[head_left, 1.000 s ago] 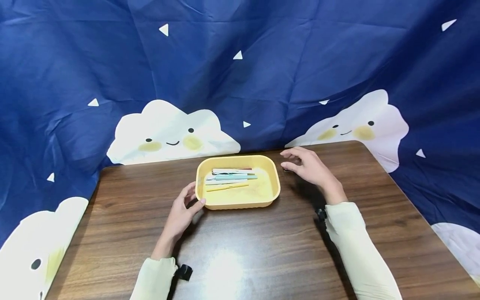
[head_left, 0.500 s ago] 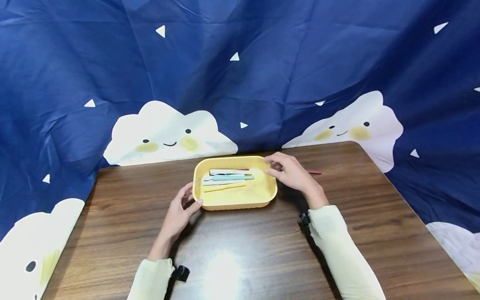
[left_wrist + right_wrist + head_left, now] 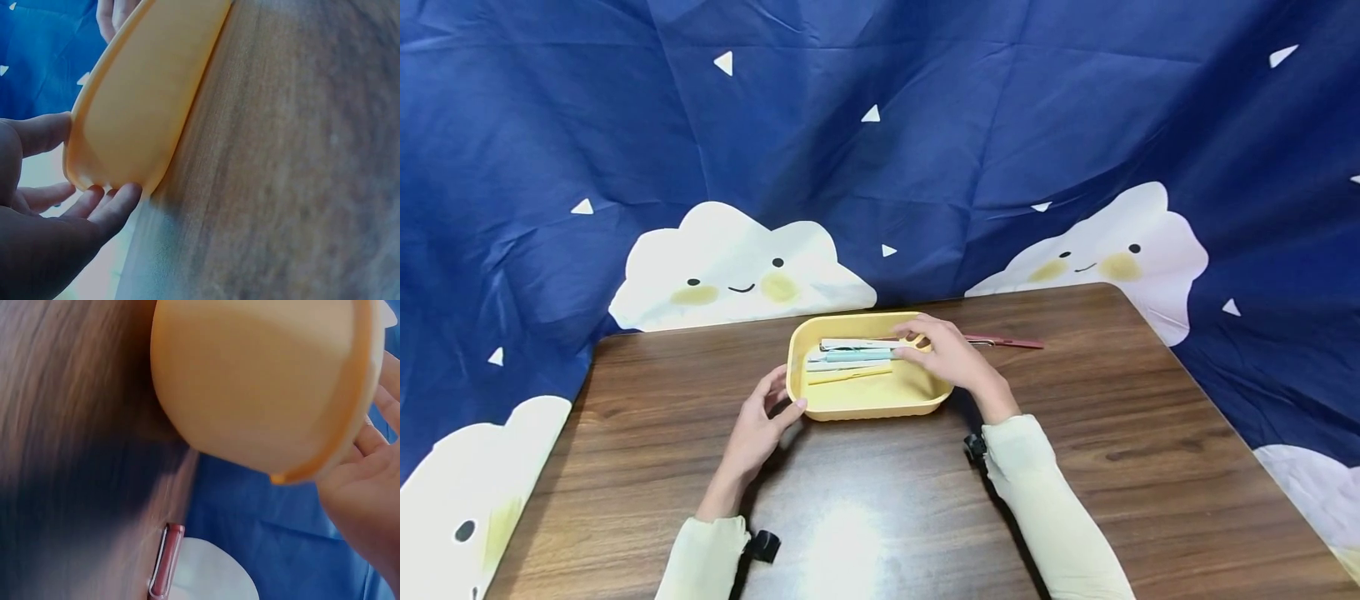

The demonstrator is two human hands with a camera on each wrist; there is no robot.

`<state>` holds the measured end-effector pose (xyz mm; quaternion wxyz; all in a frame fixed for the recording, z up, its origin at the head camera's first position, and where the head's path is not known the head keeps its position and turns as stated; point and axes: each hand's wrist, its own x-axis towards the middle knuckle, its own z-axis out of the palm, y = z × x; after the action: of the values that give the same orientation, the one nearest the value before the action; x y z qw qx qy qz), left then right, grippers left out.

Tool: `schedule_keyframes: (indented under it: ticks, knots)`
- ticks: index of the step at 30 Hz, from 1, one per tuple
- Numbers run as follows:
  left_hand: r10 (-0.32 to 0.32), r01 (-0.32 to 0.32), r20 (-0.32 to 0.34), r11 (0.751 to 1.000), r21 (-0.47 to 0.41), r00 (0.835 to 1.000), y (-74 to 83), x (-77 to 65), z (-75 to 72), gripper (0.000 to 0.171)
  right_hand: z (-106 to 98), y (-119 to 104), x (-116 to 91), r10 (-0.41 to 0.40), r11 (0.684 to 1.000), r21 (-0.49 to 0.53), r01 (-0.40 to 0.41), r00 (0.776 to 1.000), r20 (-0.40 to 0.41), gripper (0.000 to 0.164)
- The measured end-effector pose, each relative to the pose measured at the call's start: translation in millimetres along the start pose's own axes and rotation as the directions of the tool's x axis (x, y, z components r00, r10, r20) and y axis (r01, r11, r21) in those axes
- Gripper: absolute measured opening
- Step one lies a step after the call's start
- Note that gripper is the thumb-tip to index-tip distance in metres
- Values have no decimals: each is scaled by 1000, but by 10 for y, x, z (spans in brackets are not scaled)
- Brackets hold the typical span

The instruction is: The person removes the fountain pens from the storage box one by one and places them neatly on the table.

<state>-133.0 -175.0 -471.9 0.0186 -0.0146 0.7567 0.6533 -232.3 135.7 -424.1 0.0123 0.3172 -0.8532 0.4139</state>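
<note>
A yellow plastic box (image 3: 872,412) stands on the wooden table, with several slim pens lying in it. Among them are a white pen (image 3: 856,343), a light blue pen (image 3: 850,356) and a yellow one (image 3: 848,377). My left hand (image 3: 752,429) holds the box's front left corner, thumb on the front wall and fingers against the left end. Over the right half reaches my right hand (image 3: 953,360), its thumb and fingers parted near the pens' right ends, nothing visibly held. In the right wrist view the box wall hides its fingertips.
A dark red pen (image 3: 167,562) with a silver clip lies on the table just right of the box, partly behind my right hand in the head view. Behind the table (image 3: 647,433) hangs a blue curtain (image 3: 820,150) with white clouds.
My right hand has moved left from beside the dark red pen, over the box's right rim, to above the pens. The dark red pen now shows on the table. My left hand stays put.
</note>
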Motion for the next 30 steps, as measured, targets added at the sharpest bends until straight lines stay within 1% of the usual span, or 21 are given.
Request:
schedule_keyframes:
  ticks: [6, 12, 19, 26, 30]
  knots:
    - [7, -7, -4, 1000, 2, 1000, -1, 1, -1, 66, 82, -17, 46, -2, 1000, -12, 3, 1000, 29, 30]
    - [0, 0, 4, 1000, 4, 1000, 7, 6, -14, 66, 184, -25, 57, 7, 1000, 27, -9, 998, 61, 33]
    - [-1, 1, 4, 1000, -4, 1000, -5, -6, -14, 65, 289, -35, 76, 18, 1000, 16, -19, 998, 62, 34]
    - [-4, 4, 4, 1000, -10, 1000, 3, -9, 3, 64, 368, -12, 94, 37, 999, 18, -39, 996, 85, 35]
    - [-3, 3, 4, 1000, -18, 1000, 5, -6, 9, 64, 402, -19, 106, 40, 999, 6, -41, 995, 87, 32]
